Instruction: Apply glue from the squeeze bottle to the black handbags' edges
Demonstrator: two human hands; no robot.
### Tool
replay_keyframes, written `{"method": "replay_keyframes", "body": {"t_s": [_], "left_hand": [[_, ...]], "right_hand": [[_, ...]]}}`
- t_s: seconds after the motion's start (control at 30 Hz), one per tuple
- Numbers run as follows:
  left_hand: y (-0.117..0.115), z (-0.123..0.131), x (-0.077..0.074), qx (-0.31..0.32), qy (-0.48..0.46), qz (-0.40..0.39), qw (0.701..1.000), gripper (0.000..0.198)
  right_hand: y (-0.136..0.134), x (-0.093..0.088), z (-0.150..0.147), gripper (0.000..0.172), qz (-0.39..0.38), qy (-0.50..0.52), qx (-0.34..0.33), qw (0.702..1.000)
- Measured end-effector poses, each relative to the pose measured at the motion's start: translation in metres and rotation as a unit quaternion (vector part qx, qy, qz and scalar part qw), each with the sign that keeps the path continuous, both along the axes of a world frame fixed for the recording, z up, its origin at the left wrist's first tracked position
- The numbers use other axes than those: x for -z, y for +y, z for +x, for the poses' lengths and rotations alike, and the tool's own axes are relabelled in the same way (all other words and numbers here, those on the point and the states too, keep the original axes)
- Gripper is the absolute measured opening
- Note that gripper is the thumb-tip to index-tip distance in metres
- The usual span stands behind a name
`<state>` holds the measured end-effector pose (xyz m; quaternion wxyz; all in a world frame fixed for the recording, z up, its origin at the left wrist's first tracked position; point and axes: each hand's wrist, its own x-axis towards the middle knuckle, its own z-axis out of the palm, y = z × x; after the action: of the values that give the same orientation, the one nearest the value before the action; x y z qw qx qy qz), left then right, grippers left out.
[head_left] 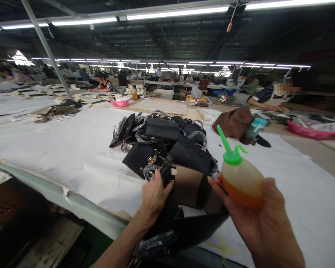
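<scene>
My right hand (264, 219) is closed round a squeeze bottle (244, 182) with a green nozzle cap and orange liquid in its lower part. The bottle is tilted, its nozzle pointing up and left. My left hand (153, 195) grips the edge of a black handbag (195, 227), which hangs open at the table's near edge; its brown inside shows. Just beyond lies a heap of black handbags (163, 126) with gold clasps and plastic-wrapped handles. The fingertips of my left hand are partly hidden by the black material.
White sheeting covers the table (95, 163). A brown cloth bundle (233, 123) and a teal container (255, 128) lie at right. Pink baskets (314, 128) and another bottle (134, 93) stand farther off. A co-worker (273, 95) sits at the right; a metal pole (46, 46) rises at left.
</scene>
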<state>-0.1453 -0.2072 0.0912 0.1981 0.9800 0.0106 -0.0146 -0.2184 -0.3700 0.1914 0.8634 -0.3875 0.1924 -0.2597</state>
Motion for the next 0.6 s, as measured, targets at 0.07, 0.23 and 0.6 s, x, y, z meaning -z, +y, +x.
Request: {"method": "replay_keyframes", "body": {"t_s": [0.07,0.23,0.6], "left_hand": [[-0.002,-0.002,0.002,0.010,-0.016,0.002,1.000,0.038],[0.001,-0.004,0.014,0.063,-0.050,-0.085,0.993,0.031],[0.010,0.004,-0.030,0.290,-0.064,-0.429,0.853,0.026]], "right_hand": [[0.001,0.000,-0.003,0.036,-0.003,0.005,0.000,1.000],[0.000,-0.002,-0.016,0.038,0.002,0.012,0.009,1.000],[-0.037,-0.004,-0.074,0.055,-0.019,0.105,-0.053,0.993]]}}
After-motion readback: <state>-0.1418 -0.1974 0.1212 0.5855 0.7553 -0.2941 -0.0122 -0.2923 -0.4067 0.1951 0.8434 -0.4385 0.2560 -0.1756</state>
